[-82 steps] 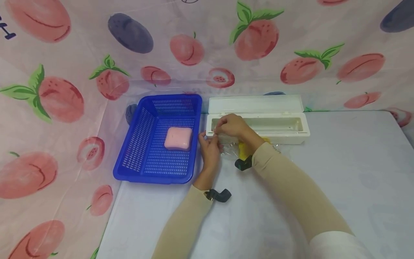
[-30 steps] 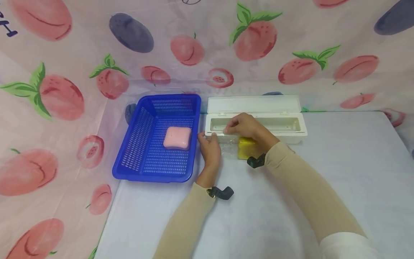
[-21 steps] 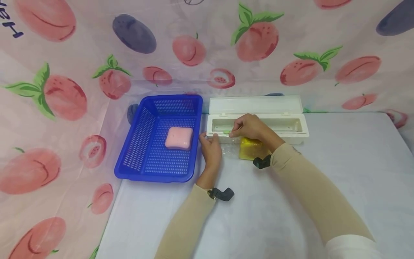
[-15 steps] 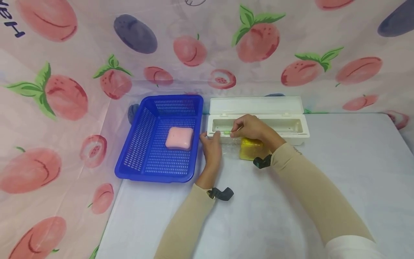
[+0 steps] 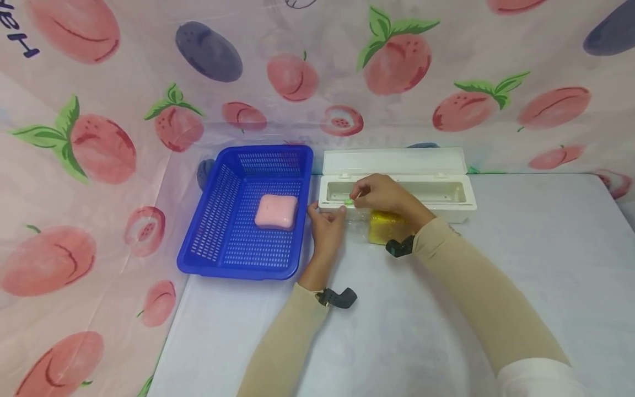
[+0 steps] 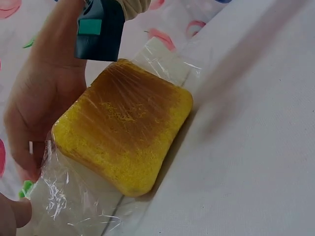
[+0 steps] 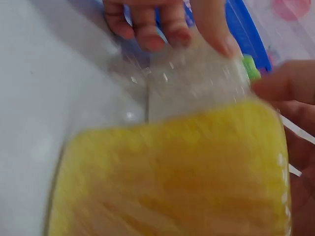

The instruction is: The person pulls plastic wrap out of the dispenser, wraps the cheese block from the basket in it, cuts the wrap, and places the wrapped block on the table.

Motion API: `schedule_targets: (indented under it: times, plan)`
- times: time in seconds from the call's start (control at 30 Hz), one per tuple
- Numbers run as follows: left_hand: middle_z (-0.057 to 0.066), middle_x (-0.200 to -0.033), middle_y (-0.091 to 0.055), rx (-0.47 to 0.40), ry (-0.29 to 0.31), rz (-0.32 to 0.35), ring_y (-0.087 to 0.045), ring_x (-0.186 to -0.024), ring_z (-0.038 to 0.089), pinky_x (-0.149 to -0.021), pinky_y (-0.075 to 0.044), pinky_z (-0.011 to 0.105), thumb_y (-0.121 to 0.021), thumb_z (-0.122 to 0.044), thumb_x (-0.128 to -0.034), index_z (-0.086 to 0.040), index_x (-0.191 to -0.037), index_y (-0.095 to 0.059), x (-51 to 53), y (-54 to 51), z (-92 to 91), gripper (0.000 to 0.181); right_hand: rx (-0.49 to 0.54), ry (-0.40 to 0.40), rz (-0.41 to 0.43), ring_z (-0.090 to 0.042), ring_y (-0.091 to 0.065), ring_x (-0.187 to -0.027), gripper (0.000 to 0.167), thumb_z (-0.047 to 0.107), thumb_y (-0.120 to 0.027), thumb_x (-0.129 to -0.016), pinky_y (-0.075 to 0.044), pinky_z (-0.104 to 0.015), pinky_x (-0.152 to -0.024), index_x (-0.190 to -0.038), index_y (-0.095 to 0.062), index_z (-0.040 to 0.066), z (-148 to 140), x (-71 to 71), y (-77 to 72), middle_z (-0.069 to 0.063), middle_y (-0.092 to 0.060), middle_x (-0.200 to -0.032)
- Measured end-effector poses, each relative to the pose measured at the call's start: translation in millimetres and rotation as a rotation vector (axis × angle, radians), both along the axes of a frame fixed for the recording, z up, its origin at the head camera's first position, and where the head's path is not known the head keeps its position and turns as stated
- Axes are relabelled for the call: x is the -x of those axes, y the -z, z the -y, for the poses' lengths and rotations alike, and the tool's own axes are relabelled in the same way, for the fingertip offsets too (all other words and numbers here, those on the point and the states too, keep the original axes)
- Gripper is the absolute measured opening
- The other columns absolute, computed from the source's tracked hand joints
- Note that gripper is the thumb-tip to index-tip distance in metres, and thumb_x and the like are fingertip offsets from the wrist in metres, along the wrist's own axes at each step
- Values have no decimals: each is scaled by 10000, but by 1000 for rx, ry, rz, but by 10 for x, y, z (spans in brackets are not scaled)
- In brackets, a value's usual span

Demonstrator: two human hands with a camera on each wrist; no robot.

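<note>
The green slider (image 5: pixel 349 202) sits toward nine o'clock on the white box (image 5: pixel 453 214), pinched by the right hand (image 5: pixel 379 193); the left hand (image 5: pixel 326 234) touches that end, fingers unclenched. Film (image 6: pixel 64 196) covers the yellow block (image 6: pixel 123 128) at six o'clock; cutting seems barely begun.

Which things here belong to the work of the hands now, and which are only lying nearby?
In use, it seems:
open white box
clear film
film-covered yellow block
green piece at the right hand

Just lying there:
blue basket
pink block inside it
</note>
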State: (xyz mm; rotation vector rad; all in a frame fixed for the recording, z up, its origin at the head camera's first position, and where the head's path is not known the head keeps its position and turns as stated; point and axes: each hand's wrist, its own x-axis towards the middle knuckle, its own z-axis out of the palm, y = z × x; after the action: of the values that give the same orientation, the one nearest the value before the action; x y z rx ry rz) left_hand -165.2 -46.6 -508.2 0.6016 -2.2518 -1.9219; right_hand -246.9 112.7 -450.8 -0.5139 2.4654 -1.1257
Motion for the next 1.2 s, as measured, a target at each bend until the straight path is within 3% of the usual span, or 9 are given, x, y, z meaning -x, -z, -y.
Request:
schedule_targets:
  times: [0.17,0.27,0.37,0.53,0.67,0.77,0.93,1.0,1.2]
  plan:
    - [66,-931,-578,45,-3,-17,-571,-867,234,-802,-472,378,-739,-285,-935,-111,-1419,-359,-7,12,-14,640,-152,119,-159,-220,-555,-747,379,504,-669,-924,-427,-323,-638,-856,-678,131,144,-101,-67,-28,-633,-774]
    - [181,-1177,-583,92,-27,-36,-569,-1129,319,-1004,-464,454,-757,-301,-920,-73,-1406,-384,-10,36,-25,653,-358,165,-93,-223,-543,-712,602,698,-666,-842,-397,-319,-572,-905,-664,99,176,-130,-138,-47,-595,-786]
    - [252,-1403,-488,121,-33,-50,-461,-1358,368,-1169,-363,477,-764,-322,-915,-35,-1412,-384,-5,69,-19,688,-465,170,23,-260,-600,-844,763,756,-670,-797,-491,-362,-667,-1122,-700,66,156,-108,-191,-100,-678,-1010]
    - [213,-1652,-260,101,74,-78,-315,-1520,341,-1231,-310,456,-702,-320,-968,-93,-1598,-180,32,100,45,850,-408,142,209,-363,-568,-1256,935,737,-696,-796,-478,-520,-1070,-1408,-578,41,110,19,-201,-178,-585,-1432]
    - [108,-1717,-129,90,176,-101,-575,-1272,340,-920,-581,421,-631,-281,-1017,-196,-1652,-35,59,134,89,875,-391,85,289,-402,-444,-1419,960,712,-686,-824,-345,-557,-1191,-1469,-518,22,98,119,-162,-203,-487,-1538]
    - [101,-1698,-198,87,200,-117,-641,-1083,312,-732,-600,370,-614,-239,-1027,-213,-1653,-80,61,160,89,823,-389,49,306,-392,-438,-1425,933,696,-676,-844,-319,-548,-1208,-1463,-527,14,80,161,-124,-212,-464,-1553]
    - [138,-1640,-316,163,165,-138,-406,-1416,343,-1099,-456,491,-638,-243,-1010,-209,-1637,-190,63,174,83,771,-371,41,340,-373,-456,-1399,894,671,-675,-862,-314,-550,-1210,-1458,-535,20,52,188,-86,-202,-447,-1566]
    - [152,-1607,-354,169,143,-138,-388,-1413,342,-1181,-360,491,-649,-254,-1002,-214,-1630,-215,65,178,85,764,-365,47,353,-380,-438,-1414,902,663,-678,-864,-300,-561,-1215,-1478,-510,25,46,187,-90,-198,-427,-1582]
    - [182,-1573,-383,202,123,-158,-395,-1405,347,-1214,-306,481,-656,-263,-992,-193,-1622,-229,72,193,89,765,-347,69,417,-380,-399,-1427,954,653,-681,-864,-260,-580,-1227,-1526,-420,17,3,187,-117,-195,-374,-1614]
